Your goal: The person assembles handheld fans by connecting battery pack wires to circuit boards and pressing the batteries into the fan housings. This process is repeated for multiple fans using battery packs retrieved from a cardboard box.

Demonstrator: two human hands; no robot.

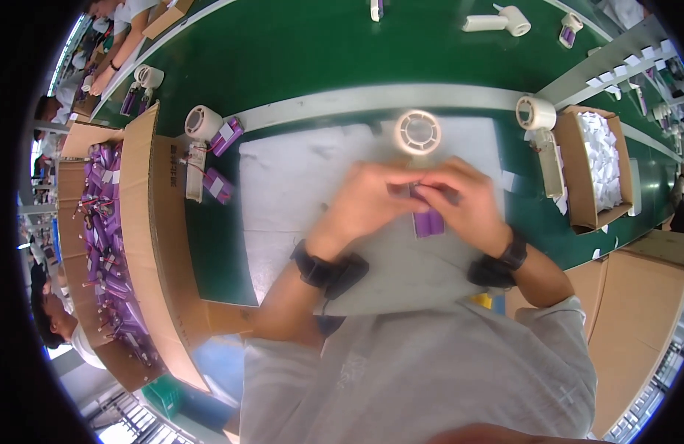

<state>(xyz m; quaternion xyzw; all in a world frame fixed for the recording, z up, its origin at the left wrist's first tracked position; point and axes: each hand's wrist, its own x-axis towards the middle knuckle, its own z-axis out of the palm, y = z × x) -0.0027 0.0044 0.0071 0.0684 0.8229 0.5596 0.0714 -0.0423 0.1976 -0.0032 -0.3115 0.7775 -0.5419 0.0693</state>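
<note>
A white handheld fan with a round slotted head (417, 133) lies before me on a pale mat (305, 177), its head pointing away from me. Over its handle my left hand (368, 196) and my right hand (467, 200) meet, fingertips pinched together. What they pinch is too small and blurred to name, and they cover most of the handle. Just below the fingers shows a purple battery pack (429, 223). To the left sits another white fan (201, 122) with an open handle, with purple battery packs (225, 137) on wires beside it.
A cardboard box (142, 222) full of purple battery packs stands at my left. On the right are a fan (536, 113) and a carton (630, 185) of white slips. Beyond a pale rail (319, 103), more fans (497, 22) lie on the green belt (282, 59). Other people work at far left.
</note>
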